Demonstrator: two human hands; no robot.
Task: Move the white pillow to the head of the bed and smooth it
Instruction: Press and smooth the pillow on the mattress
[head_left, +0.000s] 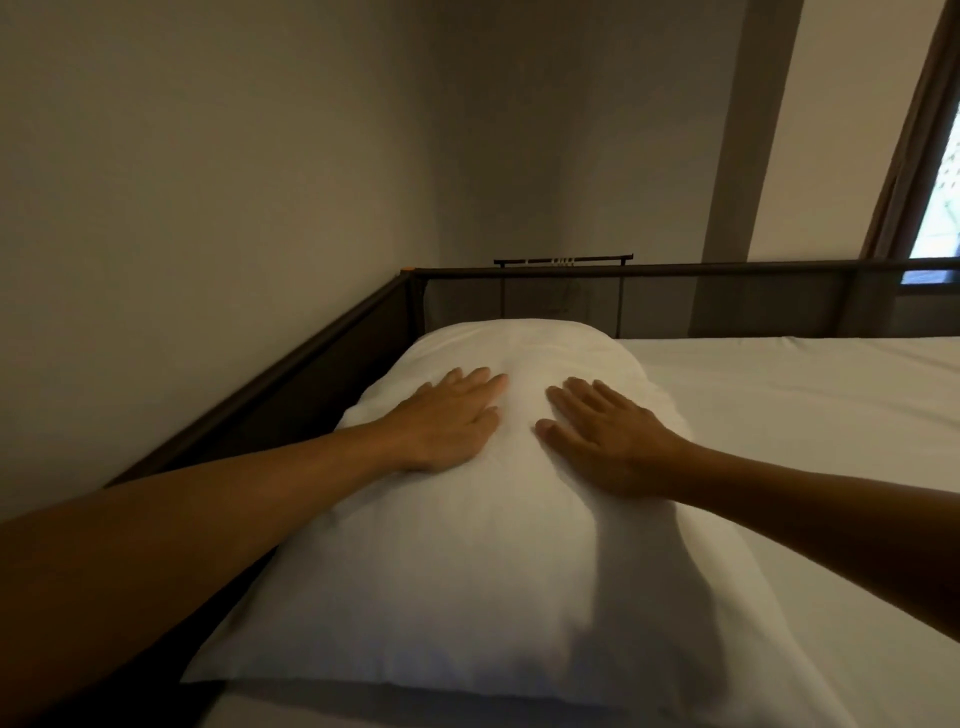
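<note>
The white pillow (467, 545) lies lengthways on the white sheeted mattress (805, 415), close along the dark rail on the left. Its far end nearly reaches the corner of the bed frame. My left hand (452, 421) rests flat on the pillow's upper left part, palm down, fingers spread. My right hand (608, 441) lies flat on the pillow just to the right of it, fingers also apart. Neither hand grips anything. The two hands are a short gap apart.
A dark metal bed frame (675, 270) with mesh panels runs along the far end and the left side (270, 395). Plain walls stand behind both rails. A curtained window (940, 171) is at the far right. A small dark rack (563, 260) shows beyond the far rail.
</note>
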